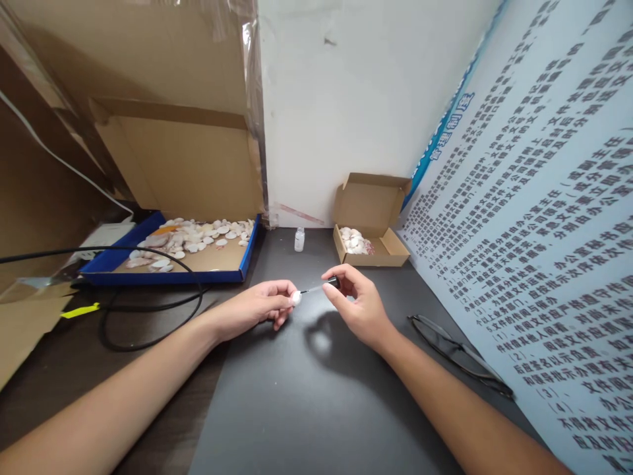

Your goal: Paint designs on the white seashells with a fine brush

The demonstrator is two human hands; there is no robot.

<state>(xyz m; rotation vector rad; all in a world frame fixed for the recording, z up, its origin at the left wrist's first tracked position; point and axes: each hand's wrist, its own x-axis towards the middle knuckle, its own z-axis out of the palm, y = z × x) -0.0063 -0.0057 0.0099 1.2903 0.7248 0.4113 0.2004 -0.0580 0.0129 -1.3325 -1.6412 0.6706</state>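
Note:
Between the fingertips of my left hand (pixel 264 303) is a small white shell (pixel 296 298). My right hand (pixel 357 300) is closed on the black cap of a thin brush applicator (pixel 316 288). Its dark tip points left and meets, or nearly meets, the shell; I cannot tell which. Beyond my hands, a small clear bottle (pixel 299 240) with a white label stands upright on the dark grey mat (pixel 297 409).
At the back left, an open blue-sided box (pixel 168 278) holds many loose shells. A smaller open cardboard box (pixel 373 260) with shells sits back right. Folded glasses (pixel 459 353) lie by the right wall. A black cable (pixel 200 290) loops across the left side.

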